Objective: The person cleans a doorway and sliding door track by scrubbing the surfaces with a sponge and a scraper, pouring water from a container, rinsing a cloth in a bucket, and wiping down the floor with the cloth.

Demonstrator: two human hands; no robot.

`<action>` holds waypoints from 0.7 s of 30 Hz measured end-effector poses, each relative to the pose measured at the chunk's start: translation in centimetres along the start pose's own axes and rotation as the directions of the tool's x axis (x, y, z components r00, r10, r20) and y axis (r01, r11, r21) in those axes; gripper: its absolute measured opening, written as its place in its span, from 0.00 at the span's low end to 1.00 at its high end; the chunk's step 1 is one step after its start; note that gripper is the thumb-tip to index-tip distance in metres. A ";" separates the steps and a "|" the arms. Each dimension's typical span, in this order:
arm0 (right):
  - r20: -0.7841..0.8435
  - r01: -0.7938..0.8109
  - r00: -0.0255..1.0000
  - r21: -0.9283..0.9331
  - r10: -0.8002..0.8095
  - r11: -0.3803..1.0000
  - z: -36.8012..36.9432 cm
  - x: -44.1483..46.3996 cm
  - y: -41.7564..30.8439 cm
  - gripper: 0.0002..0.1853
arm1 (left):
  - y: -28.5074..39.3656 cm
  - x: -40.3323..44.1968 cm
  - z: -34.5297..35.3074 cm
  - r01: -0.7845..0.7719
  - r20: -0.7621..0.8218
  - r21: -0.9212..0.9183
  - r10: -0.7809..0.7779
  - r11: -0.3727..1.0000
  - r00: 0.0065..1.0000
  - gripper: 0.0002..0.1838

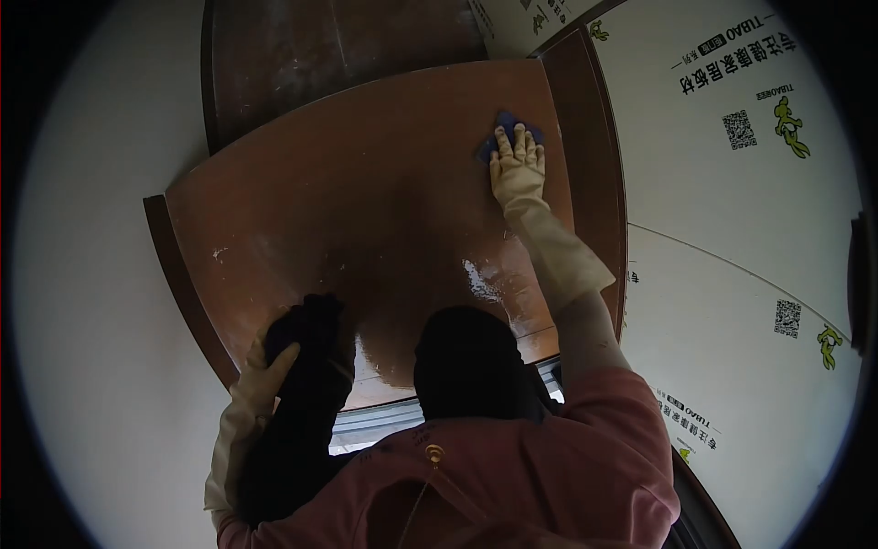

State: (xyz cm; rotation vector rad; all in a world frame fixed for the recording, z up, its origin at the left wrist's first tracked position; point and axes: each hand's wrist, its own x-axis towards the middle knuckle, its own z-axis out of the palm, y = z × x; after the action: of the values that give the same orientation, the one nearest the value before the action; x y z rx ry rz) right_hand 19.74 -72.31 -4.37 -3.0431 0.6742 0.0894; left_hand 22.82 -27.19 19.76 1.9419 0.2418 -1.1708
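My right hand (pixel 519 174), in a cream rubber glove, presses a blue-purple cloth (pixel 508 122) flat against a brown wooden panel (pixel 366 156), near its far right corner. The fingers lie over the cloth, and its edges show around them. My left hand (pixel 267 371), in a matching glove, is down beside my left knee. Its thumb and fingers are closed round a bunched dark cloth (pixel 306 320). The lower part of that cloth blends into my black trouser leg, so its full outline cannot be made out.
Wet, shiny patches (pixel 482 281) lie on the panel. A raised brown edge board (pixel 187 288) runs along the left, and a taller side board (pixel 585 137) stands at the right. Printed white boards (pixel 732 183) cover the right wall. A darker panel (pixel 338 55) lies beyond.
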 end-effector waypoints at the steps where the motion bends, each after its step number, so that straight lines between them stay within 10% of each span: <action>1: 0.006 0.043 0.999 -0.005 -0.043 0.999 1.0 -5.5 -0.1 0.28 | -0.6 0.4 -0.1 -0.007 0.002 -0.007 0.007 1.000 1.000 0.31; 2: 0.186 0.092 0.979 -0.047 -0.082 0.995 -0.2 -10.9 -1.5 0.28 | -1.4 0.9 -0.3 -0.022 0.029 0.005 0.022 1.000 0.999 0.31; 6: -0.334 0.497 0.816 -0.011 -0.471 0.868 4.9 -18.9 -1.6 0.29 | 1.0 1.5 0.6 -0.044 0.099 0.080 0.036 0.996 0.994 0.31; 8: 0.237 0.358 0.898 0.099 -0.372 0.928 -1.0 -10.2 -1.3 0.25 | 1.0 1.8 0.6 -0.046 0.123 0.065 0.037 0.997 0.992 0.32; 10: -0.027 0.130 0.991 0.040 -0.129 0.991 -0.8 -1.4 -0.2 0.26 | 1.5 2.5 1.1 -0.071 0.156 0.052 0.062 0.996 0.986 0.32; 15: -0.043 -0.138 0.990 -0.066 0.135 0.988 -0.2 9.6 2.6 0.29 | 2.1 2.7 1.5 -0.106 0.137 0.108 0.090 0.989 0.986 0.32; 21: 0.068 -0.386 0.920 -0.019 0.386 0.922 0.8 -16.4 5.2 0.30 | 2.7 1.5 0.4 -0.026 0.112 -0.050 0.031 0.998 0.993 0.32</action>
State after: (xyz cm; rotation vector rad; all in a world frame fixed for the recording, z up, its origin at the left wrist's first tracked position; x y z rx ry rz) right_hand 2.71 -70.05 -4.27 -2.8475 1.2589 0.2032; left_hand 24.85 -29.53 20.01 1.8251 0.1805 -1.2397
